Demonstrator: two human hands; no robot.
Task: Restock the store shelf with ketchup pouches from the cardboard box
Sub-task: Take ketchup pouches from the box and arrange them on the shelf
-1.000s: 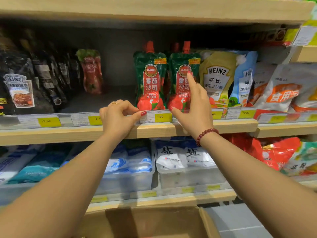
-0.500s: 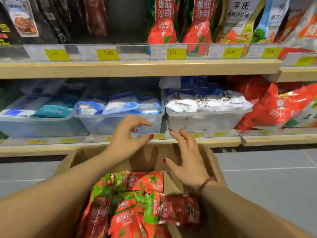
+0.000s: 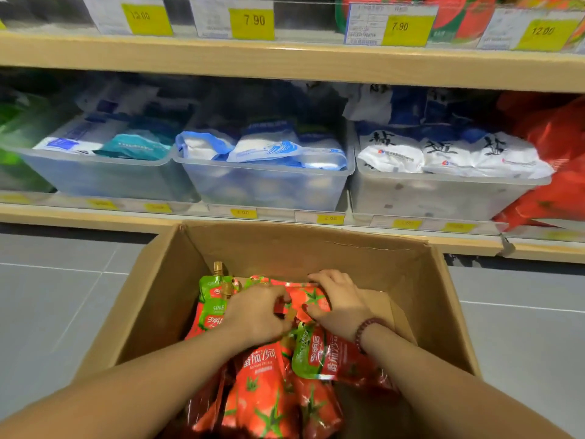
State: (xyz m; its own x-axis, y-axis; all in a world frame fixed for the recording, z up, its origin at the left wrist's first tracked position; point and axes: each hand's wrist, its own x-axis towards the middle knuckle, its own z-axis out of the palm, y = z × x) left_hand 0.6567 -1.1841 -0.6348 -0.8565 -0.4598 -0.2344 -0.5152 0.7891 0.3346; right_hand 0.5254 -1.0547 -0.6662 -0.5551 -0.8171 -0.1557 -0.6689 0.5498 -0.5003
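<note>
An open cardboard box (image 3: pixel 316 248) stands on the floor below me, with several red and green ketchup pouches (image 3: pixel 262 384) piled inside. Both my hands are down in it. My left hand (image 3: pixel 256 312) curls its fingers on a pouch at the top of the pile. My right hand (image 3: pixel 338 296) grips the far edge of a red pouch (image 3: pixel 311 296) with its fingers bent over it. The shelf (image 3: pixel 285 60) that holds ketchup runs across the top of the view; only the red bottoms of its pouches (image 3: pixel 459 17) show behind the price tags.
The lower shelf carries clear plastic bins (image 3: pixel 266 185) of white and blue salt bags, with red bags (image 3: pixel 557 153) at the right. Yellow price tags (image 3: pixel 251 23) line both shelf rails. Grey tiled floor (image 3: pixel 57 296) lies on either side of the box.
My hands left the upper shelf and dropped into the box. From hovering over the pouches half a second ago, both now hold pouches. My view tilted down.
</note>
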